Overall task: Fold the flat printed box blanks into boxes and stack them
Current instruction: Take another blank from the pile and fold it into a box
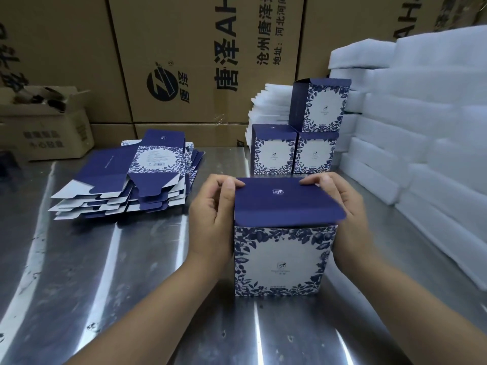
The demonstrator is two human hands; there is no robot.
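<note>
Both hands, left hand (210,219) and right hand (342,206), are clasped on a box (282,259), lid untucked. Three boxes (303,143) are stacked at centre; blanks (126,180) remain at left.

Bystanders on and around a shiny metal surface (79,272)

Large brown cartons (200,56) printed with black characters and a round logo form a wall at the back. At far left a smaller open carton (50,130) holds dark objects too blurred to identify. White foam sheets (421,133) are stacked high along the right side, and a thinner foam stack (268,106) leans by the cartons.
</note>
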